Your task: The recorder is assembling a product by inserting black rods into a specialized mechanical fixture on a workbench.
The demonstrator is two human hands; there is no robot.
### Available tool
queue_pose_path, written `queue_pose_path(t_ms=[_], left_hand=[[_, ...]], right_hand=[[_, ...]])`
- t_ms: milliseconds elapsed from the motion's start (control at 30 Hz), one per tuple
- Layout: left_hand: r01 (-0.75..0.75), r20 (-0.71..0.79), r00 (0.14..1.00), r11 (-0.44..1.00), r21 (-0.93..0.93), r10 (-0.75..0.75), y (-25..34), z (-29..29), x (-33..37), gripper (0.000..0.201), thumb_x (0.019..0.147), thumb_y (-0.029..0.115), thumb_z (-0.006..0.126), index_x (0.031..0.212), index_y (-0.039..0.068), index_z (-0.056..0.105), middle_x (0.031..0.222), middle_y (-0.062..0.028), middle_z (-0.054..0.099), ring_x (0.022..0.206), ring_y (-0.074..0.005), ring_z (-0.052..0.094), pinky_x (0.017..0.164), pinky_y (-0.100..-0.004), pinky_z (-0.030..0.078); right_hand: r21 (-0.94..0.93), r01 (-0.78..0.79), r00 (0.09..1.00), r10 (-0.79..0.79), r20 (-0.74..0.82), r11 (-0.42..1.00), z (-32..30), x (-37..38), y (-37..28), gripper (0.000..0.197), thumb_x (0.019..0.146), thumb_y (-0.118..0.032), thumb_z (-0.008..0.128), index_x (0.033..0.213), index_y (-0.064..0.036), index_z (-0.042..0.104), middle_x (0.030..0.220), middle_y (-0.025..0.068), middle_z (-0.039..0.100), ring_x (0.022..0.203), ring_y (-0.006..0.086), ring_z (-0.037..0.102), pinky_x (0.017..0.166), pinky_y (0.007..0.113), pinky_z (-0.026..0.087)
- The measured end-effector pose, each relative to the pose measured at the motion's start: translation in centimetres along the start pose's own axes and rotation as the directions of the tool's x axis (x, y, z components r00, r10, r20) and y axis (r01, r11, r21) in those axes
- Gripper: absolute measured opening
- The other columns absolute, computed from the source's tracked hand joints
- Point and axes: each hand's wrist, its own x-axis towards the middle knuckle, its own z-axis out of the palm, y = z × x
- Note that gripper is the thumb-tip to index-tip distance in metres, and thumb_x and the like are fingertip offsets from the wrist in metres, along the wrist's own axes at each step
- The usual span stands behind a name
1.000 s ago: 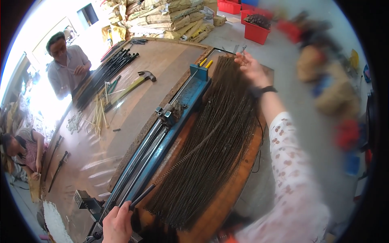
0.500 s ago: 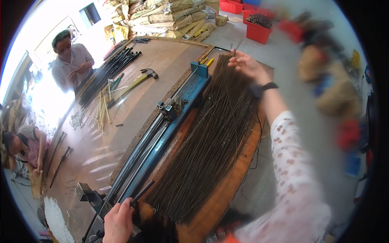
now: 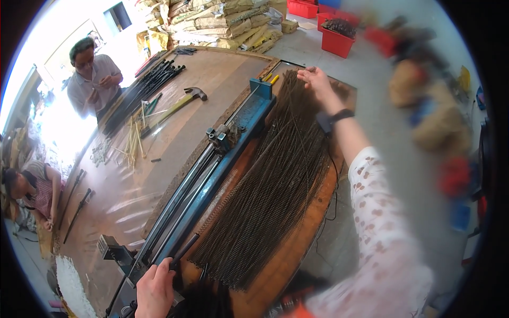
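My left hand is closed around a slim black tube near the front end of a blue metal fixture. A thin coil spring runs up from around the tube's far end, along the fixture's right side; whether it sits inside the tube I cannot make out. My right hand hovers over the far end of a large pile of long dark coil springs. Its fingers are loosely bent and apart, and no spring shows between them. On that wrist is a dark band.
Left of the fixture lie a claw hammer, pale sticks and a bundle of black rods on the table. Two people work along its left edge. Stacked sacks and red bins stand beyond.
Thin spring ends that stood up at my right hand's fingers no longer show there. That hand has shifted slightly, while my left hand keeps its hold on the tube.
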Motion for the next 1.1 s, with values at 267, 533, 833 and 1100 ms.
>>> queue_pose_path(t_ms=[267,533,833,1100], left_hand=[[0.011,0.028,1.0,1.0,-0.008,-0.011,0.9,-0.1,-1.6,0.03,0.086,-0.005,0.063,0.115,0.002,0.063,0.087,-0.02,0.065,0.077,-0.0376,0.066,0.067,-0.0436,0.053],[-0.015,-0.044,0.999,0.998,0.064,0.018,0.3,-0.3,-0.6,0.034,0.087,0.0,0.063,0.121,0.007,0.059,0.079,-0.0164,0.057,0.074,-0.0385,0.062,0.063,-0.0465,0.049],[-0.044,-0.067,0.996,0.964,0.262,0.063,-1.6,-1.6,-1.1,0.032,0.085,0.0,0.065,0.116,0.007,0.062,0.081,-0.0154,0.057,0.073,-0.0369,0.061,0.062,-0.0446,0.049],[-0.103,-0.043,0.991,0.93,0.352,0.126,-2.6,-0.4,-0.2,0.04,0.083,-0.001,0.065,0.122,0.008,0.064,0.08,-0.0121,0.055,0.077,-0.0319,0.06,0.065,-0.0426,0.049]], right_hand=[[-0.172,-0.057,0.977,0.02,-0.214,0.984,0.5,-2.5,1.1,0.075,0.094,-0.024,0.069,0.15,0.0003,0.026,0.121,0.0198,0.066,0.115,0.0275,0.065,0.073,0.038,0.055],[-0.18,0.899,0.348,-0.403,0.846,0.399,12.8,-18.9,-3.0,0.018,0.097,-0.021,0.06,0.099,-0.0082,0.073,0.09,0.0144,0.071,0.089,0.03,0.066,0.085,0.043,0.052],[-0.086,0.937,0.322,-0.739,0.591,0.34,15.2,-24.4,-7.0,0.008,0.088,-0.015,0.073,0.088,-0.0078,0.073,0.07,0.0069,0.061,0.064,0.0232,0.053,0.058,0.034,0.044],[-0.043,0.871,0.348,-0.553,0.757,0.489,18.9,-24.8,-3.2,0.017,0.091,-0.022,0.071,0.1,-0.0084,0.073,0.073,0.0076,0.063,0.07,0.0268,0.055,0.068,0.037,0.047]])
